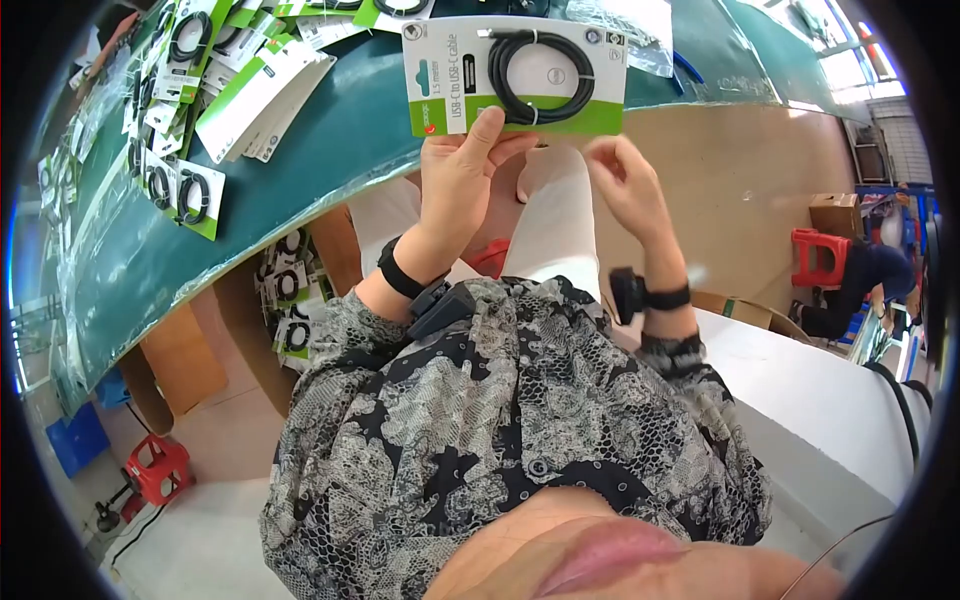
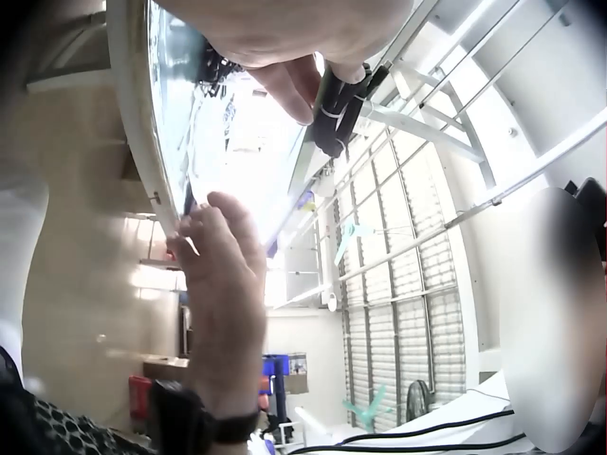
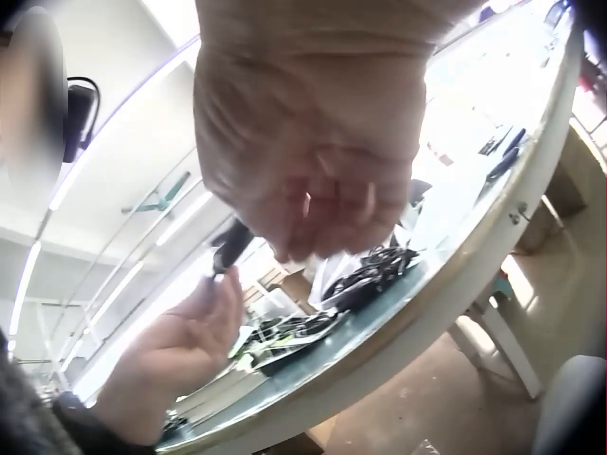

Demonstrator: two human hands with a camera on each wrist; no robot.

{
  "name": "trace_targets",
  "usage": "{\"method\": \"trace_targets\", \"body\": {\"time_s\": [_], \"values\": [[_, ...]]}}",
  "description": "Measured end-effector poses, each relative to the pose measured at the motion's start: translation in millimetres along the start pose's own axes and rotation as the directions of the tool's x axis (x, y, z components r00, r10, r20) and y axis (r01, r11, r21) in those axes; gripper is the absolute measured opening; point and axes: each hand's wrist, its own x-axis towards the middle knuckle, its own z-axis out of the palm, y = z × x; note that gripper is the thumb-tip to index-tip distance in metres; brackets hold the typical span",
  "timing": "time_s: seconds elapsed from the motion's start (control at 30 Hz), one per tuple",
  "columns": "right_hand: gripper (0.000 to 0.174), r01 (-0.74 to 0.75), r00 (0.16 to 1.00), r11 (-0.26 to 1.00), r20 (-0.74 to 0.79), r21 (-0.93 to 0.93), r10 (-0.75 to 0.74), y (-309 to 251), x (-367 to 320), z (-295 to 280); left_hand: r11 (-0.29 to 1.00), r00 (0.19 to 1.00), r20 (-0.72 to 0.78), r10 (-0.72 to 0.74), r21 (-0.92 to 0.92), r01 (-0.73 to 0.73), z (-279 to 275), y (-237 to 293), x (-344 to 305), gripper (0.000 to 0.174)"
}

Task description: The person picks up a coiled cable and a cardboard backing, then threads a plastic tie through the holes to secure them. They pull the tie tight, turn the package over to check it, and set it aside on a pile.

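Note:
In the head view my left hand (image 1: 458,185) holds a carded USB-C cable pack (image 1: 545,85) by its lower edge, thumb on the printed front. The card is white and green, with a coiled black cable tied onto it. My right hand (image 1: 632,190) hangs just below the card's right corner, fingers loosely bent and nothing visible in them. From the left wrist, the coiled cable (image 2: 334,114) appears edge-on beside the fingers. The right wrist view shows the right hand (image 3: 308,142) with bent fingers, overlapping part of the pack.
Many similar cable packs (image 1: 265,95) lie heaped on the green table (image 1: 300,200) at the left. Clear plastic bags (image 1: 630,35) lie at the back. Below the table edge, a box (image 1: 245,310) holds more packs. A person (image 1: 880,280) bends near a red stool (image 1: 820,257).

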Motion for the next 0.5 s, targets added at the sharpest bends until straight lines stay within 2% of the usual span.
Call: {"method": "trace_targets", "body": {"time_s": [0.03, 0.07, 0.1, 0.13, 0.17, 0.23, 0.27, 0.37, 0.5], "values": [[0.024, -0.052, 0.987, 0.990, 0.145, -0.134, 0.071, -14.5, -5.7, -10.4, 1.000, 1.000, 0.011, -0.014, 0.012, 0.014, -4.7, -1.9, 2.6, 0.022], [0.024, -0.057, 0.987, 0.989, 0.140, -0.135, 0.076, -24.3, -6.9, -15.2, 0.999, 0.999, 0.021, -0.037, 0.022, 0.036, -8.3, -5.5, 2.9, 0.022], [0.032, 0.263, 0.959, 0.907, -0.017, -0.329, -0.284, -32.4, -10.0, -18.2, 0.997, 0.997, 0.032, -0.065, 0.030, 0.064, -10.7, -9.7, 1.2, 0.023], [0.040, 0.486, 0.777, 0.680, -0.085, -0.549, -0.624, -40.9, -13.1, -21.5, 0.997, 0.996, 0.038, -0.079, 0.025, 0.078, -11.8, -13.8, -1.6, 0.023], [0.040, 0.475, 0.780, 0.680, -0.091, -0.558, -0.619, -51.3, -8.7, -25.0, 0.994, 0.993, 0.046, -0.106, 0.042, 0.104, -12.3, -17.1, -2.7, 0.023], [0.058, 0.545, 0.778, 0.619, 0.066, -0.566, -0.625, -67.6, 10.0, -27.5, 0.985, 0.986, 0.064, -0.156, 0.086, 0.150, -10.9, -20.2, -3.5, 0.024], [0.058, 0.538, 0.780, 0.622, 0.056, -0.570, -0.623, -70.6, 14.0, -26.3, 0.984, 0.984, 0.072, -0.161, 0.091, 0.155, -8.7, -20.8, -5.0, 0.024], [0.070, 0.742, 0.642, 0.365, 0.443, -0.562, -0.625, -76.6, 26.4, -21.0, 0.977, 0.974, 0.085, -0.209, 0.054, 0.205, -4.3, -21.8, -12.2, 0.024], [0.070, 0.745, 0.656, 0.404, 0.472, -0.531, -0.590, -71.6, 29.0, -19.6, 0.975, 0.969, 0.117, -0.220, 0.066, 0.213, -9.7, -17.2, -15.6, 0.024]]}}
